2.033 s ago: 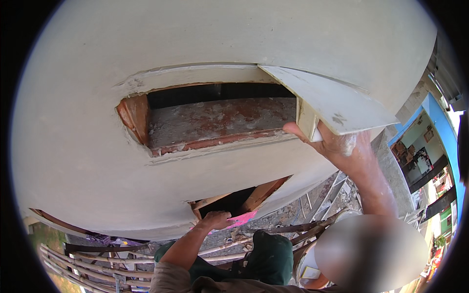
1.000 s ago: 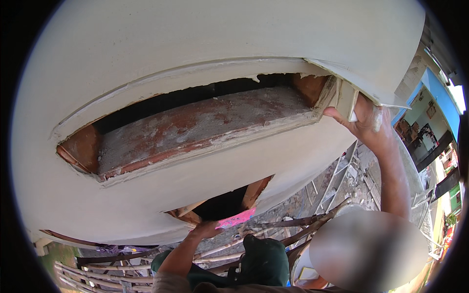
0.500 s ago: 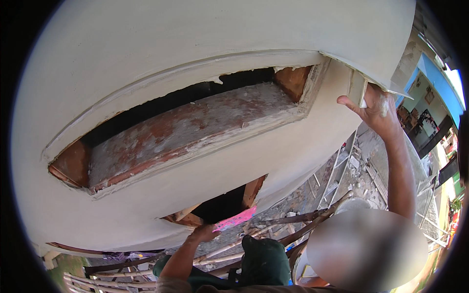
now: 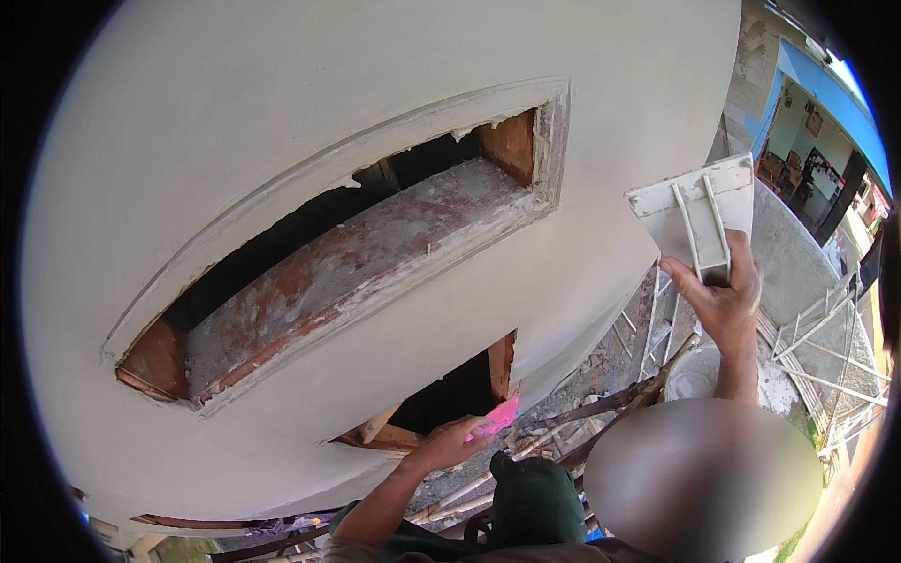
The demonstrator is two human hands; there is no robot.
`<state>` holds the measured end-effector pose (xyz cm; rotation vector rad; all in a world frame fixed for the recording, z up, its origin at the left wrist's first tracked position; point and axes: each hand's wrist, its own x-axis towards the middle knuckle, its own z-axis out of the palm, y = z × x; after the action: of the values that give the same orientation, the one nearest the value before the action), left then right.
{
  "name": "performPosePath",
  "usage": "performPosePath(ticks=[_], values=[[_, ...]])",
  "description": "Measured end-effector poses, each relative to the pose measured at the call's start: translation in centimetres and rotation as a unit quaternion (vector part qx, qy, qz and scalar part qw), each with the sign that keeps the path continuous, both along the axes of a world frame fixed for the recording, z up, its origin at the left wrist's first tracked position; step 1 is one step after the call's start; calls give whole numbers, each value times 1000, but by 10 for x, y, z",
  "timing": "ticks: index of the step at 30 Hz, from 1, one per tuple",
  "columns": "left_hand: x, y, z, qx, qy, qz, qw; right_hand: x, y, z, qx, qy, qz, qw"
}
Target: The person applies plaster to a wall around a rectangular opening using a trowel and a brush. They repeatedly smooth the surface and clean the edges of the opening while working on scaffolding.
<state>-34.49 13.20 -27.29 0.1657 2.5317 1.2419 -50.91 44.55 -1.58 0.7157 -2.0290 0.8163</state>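
My right hand [image 4: 727, 296] is closed round the handle of a pale plastering float [image 4: 690, 216], a flat board with smears along its edges. The float is held up beside the curved off-white wall [image 4: 582, 272], its handle side facing me. Lower down, my left hand [image 4: 449, 444] grips a bright pink flat thing [image 4: 496, 418] with small blue spots, whose kind I cannot make out. That hand is just below a small wood-framed opening [image 4: 446, 394]. Above it lies a long slanted recess [image 4: 357, 272] with a rough grey and reddish ledge.
A round whitish bucket [image 4: 694, 372] stands below my right hand. Poles [image 4: 601, 410] and rubble [image 4: 587, 375] lie under the wall. Dark green cloth [image 4: 535, 502] shows at the bottom, beside a blurred oval patch. A blue-framed doorway [image 4: 798, 141] is at the far right.
My right hand has drawn the float off the wall and turned it, so its handle now shows. My left hand and the pink thing have shifted right in the picture. The view has turned slightly.
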Motion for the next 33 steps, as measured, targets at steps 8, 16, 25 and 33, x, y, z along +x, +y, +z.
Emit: performPosePath(ticks=[8,16,25,33], values=[[-27,23,130,116,220,-15,968,13,-29,-39,-414,-169,111,887],[0,16,308,-8,-14,-31,999,54,-124,11,-669,-346,255,606],[15,18,410,-285,73,18,956,70,-180,42,-730,-433,99,520],[-2,20,422,-275,97,26,956,47,-201,19,-769,-383,146,490]])
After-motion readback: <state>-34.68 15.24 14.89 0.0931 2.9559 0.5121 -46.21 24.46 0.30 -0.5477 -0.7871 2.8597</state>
